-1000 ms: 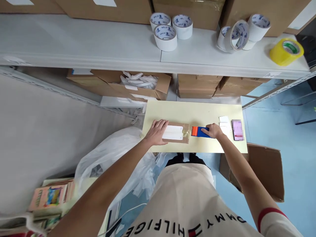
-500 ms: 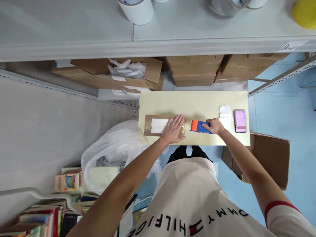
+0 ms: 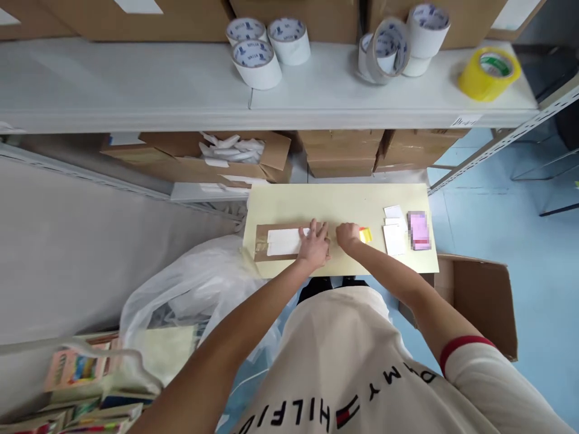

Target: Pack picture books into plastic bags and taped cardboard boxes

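A narrow brown cardboard box with white labels on top lies on the pale yellow table. My left hand rests flat on the box's right end, its fingers spread. Just right of that end, my right hand is closed in a fist near the tabletop. Whatever its fingers hold is hidden. A small yellow, orange and white piece shows beside the right wrist, and I cannot make out what it is.
White cards and a phone with a blurred pink screen lie at the table's right. An open carton stands on the floor. Tape rolls and a yellow tape roll sit on the shelf. Plastic sheeting hangs at left.
My right hand has moved left toward the box end and turned over. The blue and orange tool it held no longer shows its blue part. My left hand's fingers have spread; the view has tilted up.
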{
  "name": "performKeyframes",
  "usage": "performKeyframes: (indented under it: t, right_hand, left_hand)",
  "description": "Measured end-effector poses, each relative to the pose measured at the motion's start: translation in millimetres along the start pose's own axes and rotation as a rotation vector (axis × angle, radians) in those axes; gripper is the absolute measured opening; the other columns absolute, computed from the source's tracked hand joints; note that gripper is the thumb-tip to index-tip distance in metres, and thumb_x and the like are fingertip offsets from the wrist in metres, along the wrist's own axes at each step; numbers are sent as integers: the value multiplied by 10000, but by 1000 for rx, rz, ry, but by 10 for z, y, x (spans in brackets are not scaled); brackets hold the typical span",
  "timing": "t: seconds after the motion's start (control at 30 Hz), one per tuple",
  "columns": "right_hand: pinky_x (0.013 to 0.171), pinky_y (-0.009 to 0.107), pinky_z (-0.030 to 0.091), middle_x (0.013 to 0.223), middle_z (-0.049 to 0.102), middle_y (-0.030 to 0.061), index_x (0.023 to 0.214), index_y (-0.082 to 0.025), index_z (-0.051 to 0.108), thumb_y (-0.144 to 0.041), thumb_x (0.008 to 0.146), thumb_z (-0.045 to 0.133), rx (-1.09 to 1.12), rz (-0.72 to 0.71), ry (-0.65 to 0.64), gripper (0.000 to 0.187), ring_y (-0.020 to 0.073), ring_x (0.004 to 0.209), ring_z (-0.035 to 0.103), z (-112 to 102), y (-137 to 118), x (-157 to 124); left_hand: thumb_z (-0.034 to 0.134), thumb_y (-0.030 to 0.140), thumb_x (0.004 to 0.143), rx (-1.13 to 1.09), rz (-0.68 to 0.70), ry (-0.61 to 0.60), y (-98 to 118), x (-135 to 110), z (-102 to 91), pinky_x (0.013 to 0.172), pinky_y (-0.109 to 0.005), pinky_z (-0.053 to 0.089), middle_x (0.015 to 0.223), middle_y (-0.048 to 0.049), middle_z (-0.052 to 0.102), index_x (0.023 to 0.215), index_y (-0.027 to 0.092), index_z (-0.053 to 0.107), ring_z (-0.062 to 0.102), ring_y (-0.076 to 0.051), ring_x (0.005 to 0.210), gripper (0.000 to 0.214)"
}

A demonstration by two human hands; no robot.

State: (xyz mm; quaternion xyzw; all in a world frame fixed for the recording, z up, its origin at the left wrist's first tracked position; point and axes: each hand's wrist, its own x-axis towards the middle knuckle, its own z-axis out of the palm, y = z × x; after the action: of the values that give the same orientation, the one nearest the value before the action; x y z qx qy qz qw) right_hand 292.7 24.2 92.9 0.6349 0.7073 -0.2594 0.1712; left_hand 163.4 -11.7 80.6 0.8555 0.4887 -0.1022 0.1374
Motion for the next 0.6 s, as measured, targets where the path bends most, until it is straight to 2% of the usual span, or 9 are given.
performKeyframes:
  t: [0.1,0.17,0.23,0.27,0.33,0.4,0.47,0.53,0.6]
  right_hand:
    - [748,403,522,985,713,221,1023,-102,678,-437,961,425,13,73,72,425,300,903,696,31,375,-214]
    - [758,364,504,1017,705,204,1069,-115,638,-484,978,351,127,161,155,477,287,936,684,115,633,-359]
    - [777,336,484,1071,687,174,1153,-120,570,-377,967,400,233,167,226,360,271,974,660,268,806,-454]
    - [781,331,476,1089,676,165,1192,-115,535,-294,936,451,262,150,235,323,267,977,650,365,855,-476]
    - [777,337,465,1068,666,164,1233,-95,490,-152,867,489,278,146,236,370,268,948,636,582,890,-473]
    - [782,351,461,1034,664,170,1261,-79,468,-73,834,467,261,154,254,427,271,930,626,800,878,-426]
    - [797,364,466,1025,663,175,1295,-73,446,-29,822,429,241,151,300,476,274,942,623,989,858,-366]
    - [813,375,476,1026,667,176,1331,-72,423,1,803,399,231,135,330,534,279,960,626,1127,852,-323]
    - [832,388,485,1020,672,179,1360,-69,408,14,789,389,223,123,333,577,286,966,634,1207,864,-318]
  left_hand:
    - [742,368,706,-53,-16,44,-9,-8,-5,1055,-783,70,1604,-116,248,1265,260,641,17,-504,1456,578]
    - [740,455,703,-137,-10,94,-49,-46,-6,1071,-761,83,1623,-152,161,1424,256,475,54,-478,1466,793]
    - [703,537,721,-253,-7,167,-114,-120,6,1098,-708,138,1628,-196,62,1515,223,297,74,-441,1479,946]
    - [665,553,753,-307,-16,213,-156,-174,19,1109,-679,164,1626,-210,32,1531,207,244,77,-422,1484,950]
    - [565,519,843,-383,-78,320,-259,-314,59,1125,-645,181,1624,-216,47,1535,191,221,87,-392,1491,840]
    - [491,456,896,-418,-204,431,-391,-486,118,1141,-640,151,1619,-206,119,1523,191,257,103,-378,1492,720]
    - [481,438,899,-454,-397,521,-557,-665,195,1152,-642,121,1612,-205,158,1509,173,288,98,-384,1491,693]
    - [524,476,866,-540,-610,581,-753,-822,292,1166,-621,121,1607,-225,155,1501,126,287,87,-393,1490,762]
    - [564,530,829,-697,-767,615,-960,-934,403,1182,-555,170,1594,-242,190,1495,90,279,138,-383,1484,848]
